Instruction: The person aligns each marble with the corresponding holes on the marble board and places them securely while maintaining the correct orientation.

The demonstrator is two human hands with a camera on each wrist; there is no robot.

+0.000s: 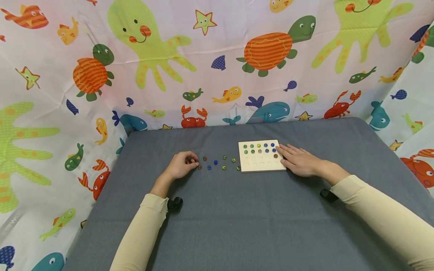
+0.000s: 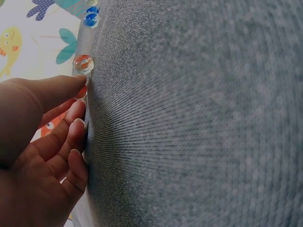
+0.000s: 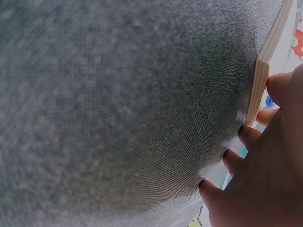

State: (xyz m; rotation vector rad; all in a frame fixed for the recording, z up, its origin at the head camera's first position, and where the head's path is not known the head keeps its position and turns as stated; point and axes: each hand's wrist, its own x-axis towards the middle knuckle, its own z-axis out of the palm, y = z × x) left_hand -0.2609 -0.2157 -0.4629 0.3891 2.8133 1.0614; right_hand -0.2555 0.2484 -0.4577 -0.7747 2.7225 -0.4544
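Observation:
My left hand (image 1: 183, 164) is at the left end of a scatter of small glass marbles. Its thumb and forefinger pinch an orange-and-clear marble (image 2: 81, 93), mostly covered by the thumb in the left wrist view. Just beyond the thumb tip lies another orange marble (image 2: 84, 64) on the cloth. A pale wooden board (image 1: 262, 168) with rows of round hollows holds green, yellow and blue marbles in its two far rows. One brownish marble (image 1: 275, 156) sits at the right of its third row. My right hand (image 1: 301, 162) rests at the board's right edge, fingers extended, thumb against its side.
Between the left hand and the board lie several loose marbles, among them a dark blue marble (image 1: 215, 162) and a yellow-green marble (image 1: 233, 160). Grey cloth (image 1: 237, 218) covers the table. A curtain (image 1: 217, 49) with sea-animal prints hangs behind and at both sides.

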